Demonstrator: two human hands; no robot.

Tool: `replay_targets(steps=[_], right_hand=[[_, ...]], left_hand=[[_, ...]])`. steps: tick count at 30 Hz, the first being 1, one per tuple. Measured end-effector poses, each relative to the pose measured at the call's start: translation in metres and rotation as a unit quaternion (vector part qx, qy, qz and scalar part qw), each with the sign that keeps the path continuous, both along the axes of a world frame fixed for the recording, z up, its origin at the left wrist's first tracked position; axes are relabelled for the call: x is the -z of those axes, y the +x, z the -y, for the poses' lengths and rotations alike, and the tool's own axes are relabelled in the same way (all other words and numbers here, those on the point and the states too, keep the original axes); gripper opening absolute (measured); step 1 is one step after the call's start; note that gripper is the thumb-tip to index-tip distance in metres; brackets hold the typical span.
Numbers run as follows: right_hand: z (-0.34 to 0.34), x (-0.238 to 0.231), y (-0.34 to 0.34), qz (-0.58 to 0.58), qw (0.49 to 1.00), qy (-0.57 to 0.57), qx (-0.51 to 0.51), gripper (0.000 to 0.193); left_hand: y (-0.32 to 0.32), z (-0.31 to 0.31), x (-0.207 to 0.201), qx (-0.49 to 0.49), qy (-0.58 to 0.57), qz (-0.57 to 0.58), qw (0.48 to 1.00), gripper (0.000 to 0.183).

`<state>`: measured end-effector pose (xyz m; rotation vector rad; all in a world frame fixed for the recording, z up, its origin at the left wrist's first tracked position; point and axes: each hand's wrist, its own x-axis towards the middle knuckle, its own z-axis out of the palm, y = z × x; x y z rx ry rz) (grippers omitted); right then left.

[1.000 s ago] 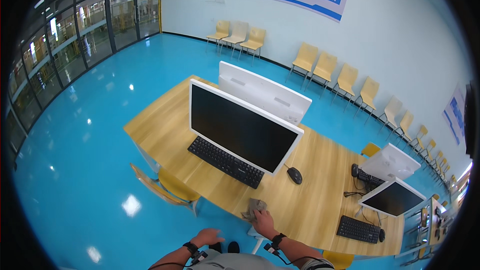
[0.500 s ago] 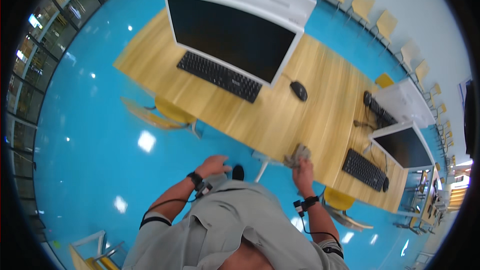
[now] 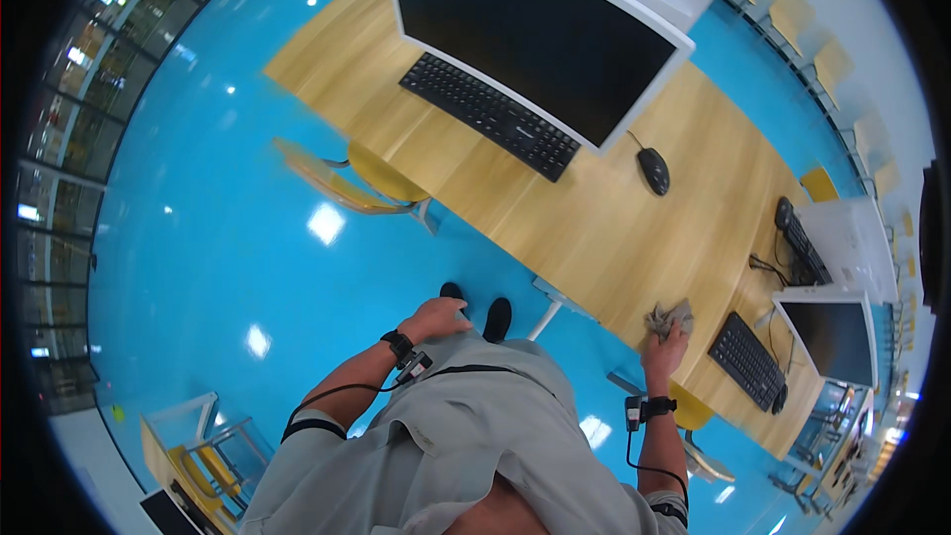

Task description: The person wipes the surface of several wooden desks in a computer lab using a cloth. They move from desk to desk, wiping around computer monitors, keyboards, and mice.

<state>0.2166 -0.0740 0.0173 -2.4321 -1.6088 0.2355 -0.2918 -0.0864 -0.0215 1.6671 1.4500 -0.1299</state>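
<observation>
Right hand [image 3: 662,349] is out at about four o'clock in the view, fingers closed around a crumpled grey cloth [image 3: 670,317], pressing it flat onto the near edge of the long wooden table [image 3: 604,228]. The grip is bunched rather than spread, so the cloth stays gathered under the palm where the pressure goes.

Left hand [image 3: 436,318] carries nothing: it hangs low at six o'clock, fingers loosely curled against the grey trouser leg, clear of the table, above the dark shoes [image 3: 480,307].

Moving outward. At one o'clock from the cloth sits a black mouse [image 3: 653,170], its cable running up toward the big dark monitor [image 3: 540,35]; a black keyboard [image 3: 489,115] lies just in front of that screen, squared to it for a seated user. At three o'clock from the cloth there's a second black keyboard [image 3: 749,361] before a smaller monitor [image 3: 827,341]. A yellow chair [image 3: 352,178] stands at nine o'clock from the table's near edge, pulled out onto the glossy blue floor [image 3: 198,218], leaving that side of the table open.
</observation>
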Motion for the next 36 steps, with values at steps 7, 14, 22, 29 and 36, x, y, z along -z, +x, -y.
replay_targets(steps=[7,14,22,29,36], right_hand=[[-0.055,-0.012,-0.111,-0.031,0.983,0.026,-0.182,0.059],[-0.105,-0.024,-0.219,-0.075,0.949,0.007,-0.305,0.057],[-0.153,-0.015,-0.355,-0.076,0.912,0.002,-0.402,0.059],[-0.206,-0.016,-0.501,-0.089,0.885,0.022,-0.456,0.049],[-0.239,-0.005,-0.605,-0.067,0.878,0.066,-0.47,0.04]], left_hand=[[-0.028,0.024,0.004,-0.087,-0.005,0.003,0.996,0.063],[-0.074,0.021,0.005,-0.101,0.001,-0.003,0.995,0.062],[-0.157,0.018,0.021,-0.18,0.0,0.016,0.984,0.064],[-0.232,0.023,0.033,-0.209,-0.007,0.041,0.977,0.067],[-0.326,0.037,0.068,-0.13,0.054,0.033,0.99,0.066]])
